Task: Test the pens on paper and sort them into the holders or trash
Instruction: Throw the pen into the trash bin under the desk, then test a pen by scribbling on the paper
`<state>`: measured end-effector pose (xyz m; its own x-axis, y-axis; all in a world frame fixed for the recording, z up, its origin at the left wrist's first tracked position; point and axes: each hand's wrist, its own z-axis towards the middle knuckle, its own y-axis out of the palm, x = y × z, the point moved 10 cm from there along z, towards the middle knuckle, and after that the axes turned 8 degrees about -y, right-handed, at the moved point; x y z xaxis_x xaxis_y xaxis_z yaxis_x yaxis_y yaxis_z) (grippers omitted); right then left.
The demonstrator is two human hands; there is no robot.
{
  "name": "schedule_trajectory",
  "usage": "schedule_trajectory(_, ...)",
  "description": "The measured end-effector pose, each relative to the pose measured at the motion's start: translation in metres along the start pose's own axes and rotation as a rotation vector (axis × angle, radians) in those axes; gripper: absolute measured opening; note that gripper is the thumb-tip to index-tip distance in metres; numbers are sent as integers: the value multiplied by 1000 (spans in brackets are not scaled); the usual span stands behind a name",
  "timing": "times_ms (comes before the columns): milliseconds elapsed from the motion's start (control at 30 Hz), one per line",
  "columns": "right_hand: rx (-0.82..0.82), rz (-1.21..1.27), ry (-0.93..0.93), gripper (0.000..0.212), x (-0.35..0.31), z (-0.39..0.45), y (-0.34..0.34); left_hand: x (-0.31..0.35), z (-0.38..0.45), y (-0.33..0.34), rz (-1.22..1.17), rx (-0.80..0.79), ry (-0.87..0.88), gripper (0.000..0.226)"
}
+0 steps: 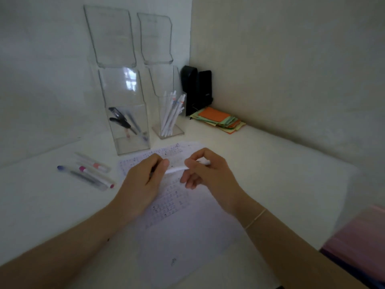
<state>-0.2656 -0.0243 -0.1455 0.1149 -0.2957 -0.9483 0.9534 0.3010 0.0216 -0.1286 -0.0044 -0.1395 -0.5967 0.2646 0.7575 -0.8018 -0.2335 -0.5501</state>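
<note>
Both my hands hold one white pen (176, 169) level above the printed paper (183, 222). My left hand (143, 182) grips its left end and my right hand (208, 172) pinches its right part. Behind the paper stand two clear holders: the left holder (127, 122) has dark pens in it, the right holder (169, 115) has several white pens. Several loose pens (89, 174) with pink and blue caps lie on the table at the left.
A stack of coloured sticky notes (219, 119) lies in the back corner beside two black objects (195, 88). Clear wall-mounted trays (129, 36) hang above the holders. A pink object (358, 243) is at the table's right edge.
</note>
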Motion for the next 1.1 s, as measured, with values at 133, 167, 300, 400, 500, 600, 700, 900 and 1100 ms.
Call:
schedule_trajectory(133, 213, 73, -31, 11, -43, -17, -62, 49, 7, 26, -57, -59, 68, 25)
schedule_trajectory(167, 279, 54, -58, 12, -55, -27, -83, 62, 6, 40, -59, -96, 92, 22)
schedule_trajectory(300, 713, -268, -245, 22, -105, -103, -186, 112, -7, 120, 44, -230, 265, 11)
schedule_trajectory(400, 1046, -516, -349, 26, -126, -187, -250, 155, -33, 188, 62, -340, 445, 15)
schedule_trajectory(500, 1208, -712, -222, 31, -104, -259, -294, 193, -59, 251, 142, -440, 592, 29)
schedule_trajectory(600, 1150, -854, 161, 33, -39, -308, -322, 216, -67, 298, 227, -479, 658, 35)
schedule_trajectory(700, 949, -908, 524, 18, 42, -345, -335, 216, -59, 331, 361, -499, 624, 37)
schedule_trajectory(900, 625, -737, 930, 18, 166, -392, -333, 199, -46, 342, 333, -538, 480, 34)
schedule_trajectory(1100, 453, -678, 1122, 9, 213, -396, -340, 203, -46, 337, 293, -510, 488, 26)
